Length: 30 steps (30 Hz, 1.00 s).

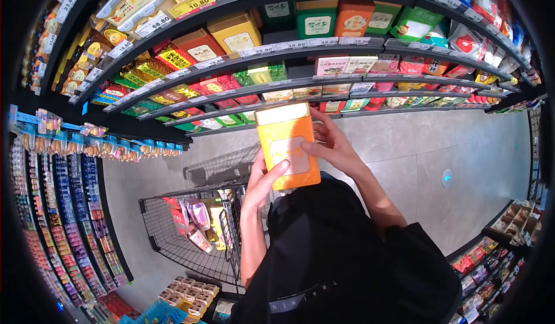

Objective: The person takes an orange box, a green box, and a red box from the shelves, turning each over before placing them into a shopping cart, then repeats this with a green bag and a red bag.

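Observation:
An orange box [288, 144] with a pale lid is held upright in front of me with both hands. My left hand [263, 180] grips its lower left edge, thumb across the front. My right hand [330, 144] holds its right side, thumb on the pale label in the middle of the box. Behind the box run store shelves [300, 45] filled with tins and boxes in orange, green, yellow and red, with price tags along the edges.
A wire shopping cart [191, 225] with several packets inside stands at the lower left. Racks of small packaged goods [63, 208] line the left side. Low boxes of goods sit at the lower right [509, 225]. Grey tiled floor spreads between them.

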### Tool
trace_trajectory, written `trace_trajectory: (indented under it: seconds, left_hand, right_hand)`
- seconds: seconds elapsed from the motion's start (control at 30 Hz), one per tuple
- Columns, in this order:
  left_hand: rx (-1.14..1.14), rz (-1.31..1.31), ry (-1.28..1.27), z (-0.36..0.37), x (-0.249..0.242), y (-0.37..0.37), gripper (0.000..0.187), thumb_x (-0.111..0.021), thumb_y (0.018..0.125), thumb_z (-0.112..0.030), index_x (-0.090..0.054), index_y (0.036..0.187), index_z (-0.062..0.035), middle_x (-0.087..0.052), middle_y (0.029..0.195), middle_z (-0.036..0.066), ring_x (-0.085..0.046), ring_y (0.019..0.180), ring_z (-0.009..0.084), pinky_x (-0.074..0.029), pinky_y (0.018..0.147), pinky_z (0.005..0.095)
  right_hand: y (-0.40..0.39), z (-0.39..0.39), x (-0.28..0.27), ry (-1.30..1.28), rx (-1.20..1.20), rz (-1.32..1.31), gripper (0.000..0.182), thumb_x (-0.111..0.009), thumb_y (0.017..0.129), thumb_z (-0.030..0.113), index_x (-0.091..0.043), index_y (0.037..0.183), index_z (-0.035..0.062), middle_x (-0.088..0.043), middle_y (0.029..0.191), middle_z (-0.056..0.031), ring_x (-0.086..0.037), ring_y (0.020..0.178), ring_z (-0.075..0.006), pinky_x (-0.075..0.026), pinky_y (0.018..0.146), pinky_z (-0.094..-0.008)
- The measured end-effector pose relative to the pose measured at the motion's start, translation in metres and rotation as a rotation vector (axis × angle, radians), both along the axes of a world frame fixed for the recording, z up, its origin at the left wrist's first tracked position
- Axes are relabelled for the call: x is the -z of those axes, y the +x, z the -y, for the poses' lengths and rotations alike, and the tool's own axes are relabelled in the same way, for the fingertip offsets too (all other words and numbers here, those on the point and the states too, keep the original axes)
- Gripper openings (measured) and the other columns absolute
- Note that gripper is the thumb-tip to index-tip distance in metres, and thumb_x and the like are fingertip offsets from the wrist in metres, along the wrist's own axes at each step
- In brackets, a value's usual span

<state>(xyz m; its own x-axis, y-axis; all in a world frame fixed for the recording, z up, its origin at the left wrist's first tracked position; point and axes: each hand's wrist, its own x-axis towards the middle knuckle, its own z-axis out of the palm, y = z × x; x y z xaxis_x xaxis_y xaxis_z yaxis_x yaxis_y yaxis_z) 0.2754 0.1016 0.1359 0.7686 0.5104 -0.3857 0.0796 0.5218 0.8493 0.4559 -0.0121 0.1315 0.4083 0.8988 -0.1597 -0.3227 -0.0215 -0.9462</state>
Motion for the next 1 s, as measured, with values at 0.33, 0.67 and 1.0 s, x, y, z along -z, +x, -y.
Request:
trace_trajectory:
  seconds: [0.33, 0.67, 1.0]
  left_hand:
    - [0.055, 0.039, -0.075, -0.012, 0.030, 0.034, 0.062, -0.063, 0.091, -0.009, -0.032, 0.145, -0.0064, -0.050, 0.133, 0.010, -0.049, 0.122, 0.0175, -0.042, 0.103, 0.0334]
    - [0.139, 0.076, -0.037, 0.003, 0.059, 0.053, 0.082, -0.066, 0.092, -0.021, -0.012, 0.150, -0.0008, -0.047, 0.134, 0.013, -0.048, 0.122, 0.0177, -0.041, 0.101, 0.0302]
    - [0.184, 0.036, 0.039, 0.012, 0.058, 0.053, 0.086, -0.068, 0.091, -0.025, -0.011, 0.150, 0.0022, -0.047, 0.134, 0.015, -0.049, 0.123, 0.0201, -0.042, 0.101, 0.0309]
  right_hand:
    - [0.004, 0.001, 0.013, -0.085, 0.156, -0.028, 0.076, -0.068, 0.090, 0.018, -0.024, 0.150, 0.0057, -0.051, 0.134, -0.0124, -0.053, 0.120, -0.0201, -0.044, 0.099, -0.0331]
    - [-0.028, 0.026, 0.064, 0.016, 0.424, -0.200, 0.080, -0.063, 0.083, 0.010, -0.022, 0.152, 0.0048, -0.036, 0.149, -0.0129, -0.034, 0.139, -0.0228, -0.027, 0.113, -0.0362]
    - [-0.027, 0.039, 0.055, 0.013, 0.439, -0.184, 0.082, -0.064, 0.083, 0.004, -0.021, 0.153, 0.0074, -0.040, 0.146, -0.0117, -0.038, 0.136, -0.0218, -0.030, 0.111, -0.0352]
